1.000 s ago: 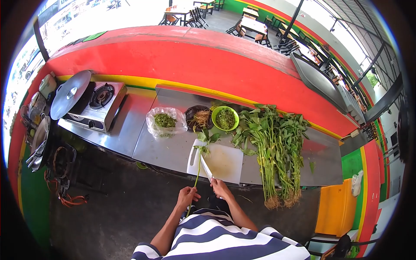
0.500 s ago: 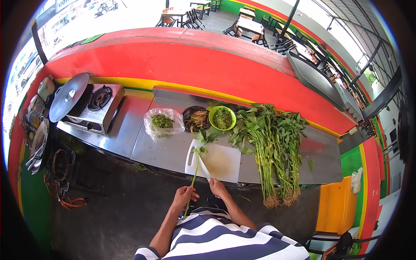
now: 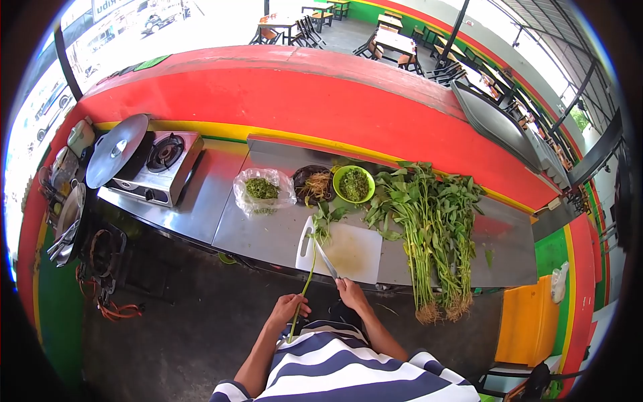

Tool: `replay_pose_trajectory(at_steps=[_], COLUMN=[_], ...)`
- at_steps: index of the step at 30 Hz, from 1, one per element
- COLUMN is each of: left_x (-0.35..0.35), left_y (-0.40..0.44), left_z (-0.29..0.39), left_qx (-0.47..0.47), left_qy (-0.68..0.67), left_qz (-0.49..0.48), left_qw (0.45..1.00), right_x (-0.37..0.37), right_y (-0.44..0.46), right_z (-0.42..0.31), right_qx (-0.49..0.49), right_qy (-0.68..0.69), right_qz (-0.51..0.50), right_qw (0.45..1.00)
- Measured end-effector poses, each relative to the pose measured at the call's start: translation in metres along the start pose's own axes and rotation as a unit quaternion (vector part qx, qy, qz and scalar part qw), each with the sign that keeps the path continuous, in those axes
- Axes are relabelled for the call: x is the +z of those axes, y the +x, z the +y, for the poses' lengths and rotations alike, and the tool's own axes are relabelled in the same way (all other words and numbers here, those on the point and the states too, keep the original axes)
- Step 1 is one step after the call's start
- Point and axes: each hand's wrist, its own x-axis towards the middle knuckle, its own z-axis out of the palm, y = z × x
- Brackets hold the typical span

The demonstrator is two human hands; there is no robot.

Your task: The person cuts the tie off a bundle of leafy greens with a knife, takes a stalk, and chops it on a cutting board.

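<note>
My left hand (image 3: 288, 309) is closed around a long green stem (image 3: 309, 276), whose leafy top (image 3: 326, 218) lies over the left part of a white cutting board (image 3: 362, 254). In my right hand (image 3: 351, 293) is a knife (image 3: 326, 260), its blade pointing away from me over the board, close beside the stem. Whether the blade touches the stem I cannot tell. Right of the board lies a large bundle of leafy stalks (image 3: 425, 231), roots toward me and hanging past the counter edge.
Behind the board stand a clear plastic bag of chopped greens (image 3: 262, 189), a dark container of brown root-like strands (image 3: 315, 185) and a green bowl of chopped greens (image 3: 354, 184). A gas stove (image 3: 161, 167) with a large round lid (image 3: 117, 151) sits left. A red wall (image 3: 301, 100) borders the counter.
The whole view has shifted slightly, so the scene sits a little farther right. Both hands keep their hold on the stem and the knife, with little movement between them.
</note>
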Motion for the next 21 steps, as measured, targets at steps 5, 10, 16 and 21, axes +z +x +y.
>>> replay_pose_trajectory(at_steps=[5,10,16,21], left_x=[0.004,0.006,0.007,0.006], left_y=[-0.002,-0.004,-0.009,-0.014], left_z=[-0.002,-0.004,-0.007,-0.003], left_qx=[-0.014,-0.019,-0.024,-0.005], left_qy=[-0.011,-0.009,-0.025,-0.016], left_qz=[-0.008,-0.015,-0.015,-0.021], left_qw=[1.000,1.000,0.999,1.000], right_x=[-0.006,-0.006,-0.005,0.002], right_y=[0.001,0.001,0.004,0.003], right_z=[-0.016,-0.021,-0.013,-0.008], right_qx=[0.027,0.016,0.000,-0.014], right_qy=[-0.059,-0.076,-0.087,-0.117], right_qz=[-0.017,0.001,-0.010,-0.003], right_qw=[0.998,0.997,0.996,0.993])
